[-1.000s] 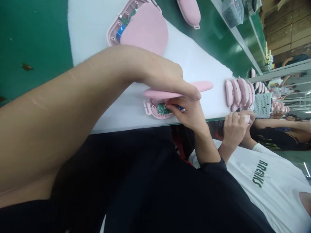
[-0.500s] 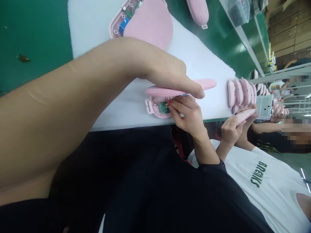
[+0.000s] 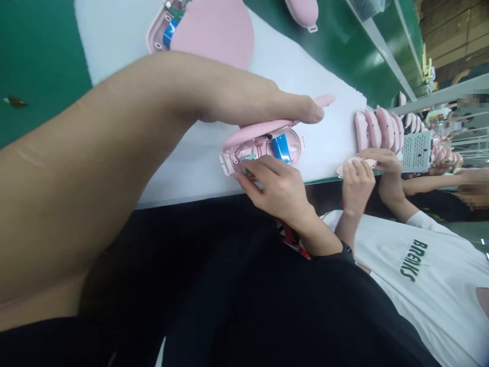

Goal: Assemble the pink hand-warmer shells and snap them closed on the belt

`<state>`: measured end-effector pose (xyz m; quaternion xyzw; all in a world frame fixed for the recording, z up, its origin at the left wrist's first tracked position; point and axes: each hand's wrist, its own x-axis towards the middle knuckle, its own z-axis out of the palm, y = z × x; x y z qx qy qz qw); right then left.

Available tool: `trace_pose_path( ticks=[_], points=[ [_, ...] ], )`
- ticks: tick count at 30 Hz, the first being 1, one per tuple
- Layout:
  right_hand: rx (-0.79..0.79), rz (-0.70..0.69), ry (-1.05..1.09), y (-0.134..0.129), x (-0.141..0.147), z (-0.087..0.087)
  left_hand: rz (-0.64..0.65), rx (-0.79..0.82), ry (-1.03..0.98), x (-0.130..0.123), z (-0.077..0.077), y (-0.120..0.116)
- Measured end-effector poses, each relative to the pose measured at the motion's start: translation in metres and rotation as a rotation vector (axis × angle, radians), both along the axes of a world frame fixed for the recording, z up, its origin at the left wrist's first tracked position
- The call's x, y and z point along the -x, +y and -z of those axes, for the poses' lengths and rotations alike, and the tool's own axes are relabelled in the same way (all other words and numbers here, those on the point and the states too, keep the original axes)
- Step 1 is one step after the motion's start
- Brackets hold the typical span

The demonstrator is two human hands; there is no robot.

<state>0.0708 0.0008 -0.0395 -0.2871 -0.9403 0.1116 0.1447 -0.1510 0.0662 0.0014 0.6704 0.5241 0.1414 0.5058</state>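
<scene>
A pink shell half (image 3: 252,133), seen nearly edge-on, is tilted up over an open pink casing (image 3: 297,145). My left hand (image 3: 263,104) is closed over that shell half from behind, its fingers mostly hidden. In the casing lie a blue battery (image 3: 281,148) and thin red wires (image 3: 260,148). A small green circuit board (image 3: 250,157) sits near the casing's looped end. My right hand (image 3: 277,186) reaches in from the right, thumb and fingertips closed at the board and partly covering it.
Another opened pink casing (image 3: 153,38) lies behind my left arm on the white cloth (image 3: 114,46). A pink unit (image 3: 303,12) rests on the green table (image 3: 332,41). Several pink shells (image 3: 376,130) stand in a row at right. A co-worker's hands (image 3: 359,181) hold a pink piece.
My left hand has tilted the pink shell half further up, so the blue battery now shows. My right hand has shifted left along the casing. The whole view has moved slightly.
</scene>
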Motion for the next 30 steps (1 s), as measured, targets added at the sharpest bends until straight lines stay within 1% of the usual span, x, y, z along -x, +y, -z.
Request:
trace_pose_path(
  ticks=[4,6,8,10,12,14,16,18,22,24,26,29,30],
  points=[
    [-0.004,0.248,-0.035,-0.01,0.023,0.001,-0.021,0.03,-0.079,-0.004,-0.001,-0.003],
    [-0.013,0.289,-0.029,-0.01,0.027,-0.002,-0.031,0.036,-0.11,-0.005,-0.001,-0.004],
    [-0.006,0.241,-0.03,-0.008,0.024,-0.008,-0.056,0.027,-0.107,-0.005,-0.001,-0.003],
    [0.043,0.174,-0.018,-0.004,0.016,-0.015,-0.075,0.024,-0.089,-0.003,0.0,-0.002],
    [0.103,0.139,0.015,0.001,0.004,-0.021,-0.092,0.022,-0.061,-0.002,0.002,-0.001],
    [0.143,0.118,0.041,0.005,-0.006,-0.022,-0.108,0.016,-0.024,-0.002,0.003,0.0],
    [0.147,0.117,0.048,0.006,-0.01,-0.017,-0.118,0.023,-0.002,-0.002,0.004,0.001],
    [0.12,0.133,0.052,0.003,-0.007,-0.011,-0.121,0.024,-0.015,-0.002,0.005,0.001],
    [0.072,0.191,0.066,-0.006,0.012,-0.002,-0.104,0.007,-0.055,-0.003,0.001,-0.001],
    [0.067,0.211,0.041,-0.007,0.02,-0.004,-0.093,0.036,-0.039,-0.002,-0.004,-0.003],
    [0.084,0.193,0.018,-0.005,0.022,-0.009,-0.103,0.064,-0.016,-0.002,-0.008,-0.004],
    [0.119,0.139,0.036,0.0,0.015,-0.019,-0.134,0.064,0.006,-0.002,-0.009,-0.005],
    [0.122,0.135,0.045,0.002,0.01,-0.021,-0.124,0.067,0.009,-0.003,-0.008,-0.005]
  ],
)
